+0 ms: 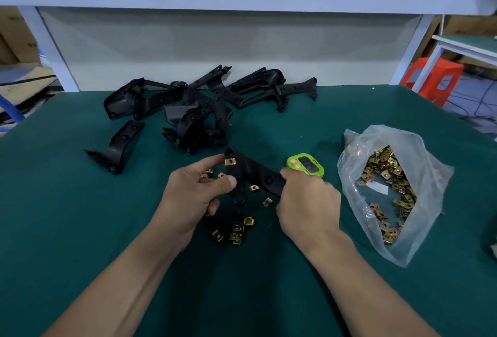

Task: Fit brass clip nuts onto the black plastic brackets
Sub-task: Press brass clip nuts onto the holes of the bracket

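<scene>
Bracket [252, 172]: mid frame, in both your hands.
Left hand [193, 191]: pinches it; spare nuts [205, 174] inside.
Right hand [309, 199]: grips its right end. Hold still.
Clip nut [230, 161]: on top tab. Push it straight on.

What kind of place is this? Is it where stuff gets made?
Most likely a small factory or assembly workshop. A pile of black plastic brackets waits on a green-covered workbench, a plastic bag holds many identical brass clip nuts, and cardboard boxes sit behind the bench.
</scene>
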`<action>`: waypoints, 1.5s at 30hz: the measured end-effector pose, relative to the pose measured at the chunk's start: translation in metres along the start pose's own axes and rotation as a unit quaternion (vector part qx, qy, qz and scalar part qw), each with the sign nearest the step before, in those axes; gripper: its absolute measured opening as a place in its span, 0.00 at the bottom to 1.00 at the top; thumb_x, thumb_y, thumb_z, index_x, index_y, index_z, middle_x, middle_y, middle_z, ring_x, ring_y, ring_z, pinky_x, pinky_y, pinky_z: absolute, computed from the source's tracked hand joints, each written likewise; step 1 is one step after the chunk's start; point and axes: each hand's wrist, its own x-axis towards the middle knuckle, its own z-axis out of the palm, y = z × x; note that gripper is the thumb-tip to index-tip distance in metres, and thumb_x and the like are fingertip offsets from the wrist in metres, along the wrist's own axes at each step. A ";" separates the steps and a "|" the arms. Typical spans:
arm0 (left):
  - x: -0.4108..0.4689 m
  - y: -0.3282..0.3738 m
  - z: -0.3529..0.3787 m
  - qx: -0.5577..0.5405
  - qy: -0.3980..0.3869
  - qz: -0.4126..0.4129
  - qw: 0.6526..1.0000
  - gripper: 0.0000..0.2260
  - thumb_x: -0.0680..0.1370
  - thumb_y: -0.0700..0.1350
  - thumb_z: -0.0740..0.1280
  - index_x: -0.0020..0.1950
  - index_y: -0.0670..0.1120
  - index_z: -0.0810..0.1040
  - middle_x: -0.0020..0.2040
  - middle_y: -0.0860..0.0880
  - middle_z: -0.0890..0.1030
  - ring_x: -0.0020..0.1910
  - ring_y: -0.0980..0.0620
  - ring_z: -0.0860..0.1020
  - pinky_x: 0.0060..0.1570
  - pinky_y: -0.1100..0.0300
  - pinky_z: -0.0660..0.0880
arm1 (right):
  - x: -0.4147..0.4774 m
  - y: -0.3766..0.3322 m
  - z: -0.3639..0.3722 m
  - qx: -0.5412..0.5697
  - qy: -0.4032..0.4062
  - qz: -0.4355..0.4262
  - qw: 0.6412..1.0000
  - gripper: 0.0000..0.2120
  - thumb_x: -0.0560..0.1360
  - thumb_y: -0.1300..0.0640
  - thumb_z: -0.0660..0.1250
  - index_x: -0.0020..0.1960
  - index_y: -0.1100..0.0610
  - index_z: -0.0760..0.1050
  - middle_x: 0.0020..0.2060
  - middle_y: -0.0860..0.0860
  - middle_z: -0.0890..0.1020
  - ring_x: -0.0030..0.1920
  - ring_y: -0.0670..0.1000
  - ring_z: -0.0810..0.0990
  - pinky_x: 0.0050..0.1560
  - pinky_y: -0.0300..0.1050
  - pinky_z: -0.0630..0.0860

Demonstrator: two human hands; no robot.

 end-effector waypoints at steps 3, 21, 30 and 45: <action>-0.001 0.000 0.007 -0.019 0.008 -0.014 1.000 0.08 0.76 0.42 0.75 0.53 0.51 0.86 0.36 0.50 0.81 0.23 0.54 0.71 0.24 0.65 0.68 | 0.004 0.001 0.000 0.053 -0.020 0.035 0.998 0.10 0.69 0.62 0.68 0.43 0.49 0.69 0.29 0.45 0.70 0.32 0.56 0.69 0.30 0.44 0.57; 0.004 0.001 -0.005 0.064 -0.037 -0.078 0.994 0.03 0.74 0.34 0.75 0.46 0.36 0.84 0.36 0.43 0.82 0.22 0.54 0.72 0.22 0.64 0.67 | 0.001 0.001 -0.005 -0.008 0.006 0.005 1.000 0.11 0.69 0.63 0.67 0.44 0.49 0.71 0.27 0.46 0.67 0.28 0.53 0.65 0.29 0.44 0.55; -0.006 0.003 0.011 0.077 0.038 -0.021 0.996 0.04 0.76 0.45 0.75 0.50 0.50 0.87 0.31 0.47 0.80 0.24 0.54 0.73 0.27 0.64 0.69 | 0.001 -0.001 0.004 0.051 -0.015 0.057 0.997 0.13 0.70 0.62 0.67 0.43 0.48 0.66 0.28 0.44 0.67 0.33 0.56 0.69 0.35 0.45 0.61; -0.018 -0.008 0.031 0.418 0.186 0.144 0.877 0.20 0.75 0.61 0.66 0.28 0.52 0.74 0.25 0.59 0.76 0.24 0.55 0.72 0.29 0.59 0.68 | -0.005 -0.009 0.007 0.064 0.010 0.023 0.998 0.13 0.68 0.58 0.70 0.44 0.49 0.66 0.27 0.44 0.64 0.31 0.56 0.66 0.34 0.47 0.62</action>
